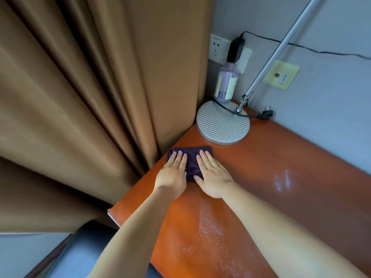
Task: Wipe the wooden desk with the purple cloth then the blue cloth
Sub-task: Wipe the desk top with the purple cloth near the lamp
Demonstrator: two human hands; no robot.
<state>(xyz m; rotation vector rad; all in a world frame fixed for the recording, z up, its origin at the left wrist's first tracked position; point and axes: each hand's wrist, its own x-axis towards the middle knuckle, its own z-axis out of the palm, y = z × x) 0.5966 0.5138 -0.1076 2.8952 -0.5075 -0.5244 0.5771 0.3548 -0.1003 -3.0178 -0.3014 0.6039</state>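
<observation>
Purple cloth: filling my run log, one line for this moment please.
stage: purple wipe | left hand + right hand: flat on purple cloth | desk: wet streaks

Both forearms bare, no sleeves; left hand (173, 173) and right hand (213, 175) ungloved, ringless.

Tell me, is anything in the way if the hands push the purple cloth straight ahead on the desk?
Yes. Both hands, left hand and right hand, press flat on the purple cloth. Just beyond it on the wooden desk sits the round lamp base, with a bottle behind.
</observation>
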